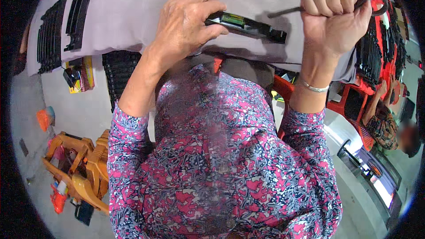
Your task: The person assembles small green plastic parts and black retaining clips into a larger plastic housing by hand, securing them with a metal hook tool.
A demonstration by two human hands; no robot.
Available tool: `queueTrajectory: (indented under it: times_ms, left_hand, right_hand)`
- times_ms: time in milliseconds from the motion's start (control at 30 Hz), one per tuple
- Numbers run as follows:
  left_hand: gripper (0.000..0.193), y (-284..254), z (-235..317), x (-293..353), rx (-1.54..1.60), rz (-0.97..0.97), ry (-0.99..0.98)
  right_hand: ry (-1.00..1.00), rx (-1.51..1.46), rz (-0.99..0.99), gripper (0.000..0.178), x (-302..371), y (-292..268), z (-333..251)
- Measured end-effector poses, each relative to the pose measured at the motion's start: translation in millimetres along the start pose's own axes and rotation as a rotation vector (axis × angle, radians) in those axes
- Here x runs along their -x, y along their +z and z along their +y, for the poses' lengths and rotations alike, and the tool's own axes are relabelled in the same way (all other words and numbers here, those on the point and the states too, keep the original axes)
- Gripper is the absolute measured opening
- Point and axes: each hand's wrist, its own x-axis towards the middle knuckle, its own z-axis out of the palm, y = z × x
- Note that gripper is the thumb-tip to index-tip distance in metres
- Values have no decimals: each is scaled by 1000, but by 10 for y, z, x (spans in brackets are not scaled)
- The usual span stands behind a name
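While a black strip point(253, 26) is pinched over the pale cloth point(119, 13) by the left hand point(186, 21), a loop-handled tool point(287, 12) is gripped by the right hand point(333, 23); work seems unfinished, and whether the dark parts point(50, 36) leftward are done cannot be told.

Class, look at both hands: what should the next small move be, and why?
Probably ease the right hand slightly toward the body, bringing the tip of the dark looped tool to the black bar: the tip appears close to the bar but apart from it, and the left hand already pinches the bar's left end.
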Motion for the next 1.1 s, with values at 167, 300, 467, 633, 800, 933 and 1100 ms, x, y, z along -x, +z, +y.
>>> queueTrajectory:
  times_ms: [167, 300, 467, 633, 800, 933, 1100]
  left_hand:
    - [37, -80, 39, -13, 0, -43, 0]
    - [33, -152, 76, -11, 4, 5, -9]
    - [33, -296, 212, -79, -6, 40, 36]
    - [44, -464, 270, -165, -88, 64, 118]
    - [88, -493, 410, -211, -188, 410, 65]
    - [97, -313, 451, -78, 504, 537, -236]
    - [69, -244, 796, -65, 1268, 264, -378]
  right_hand:
    - [228, 264, 314, 50, 163, -125, -152]
    - [555, 998, 475, 42, 332, -205, -225]
    - [510, 1325, 293, 43, 520, -61, -8]
    - [634, 1026, 203, 41, 572, 45, 93]
    - [470, 853, 315, 33, 722, 138, 267]
    - [335, 835, 397, 27, 786, 276, 384]
    - [212, 745, 402, 20, 838, 384, 510]
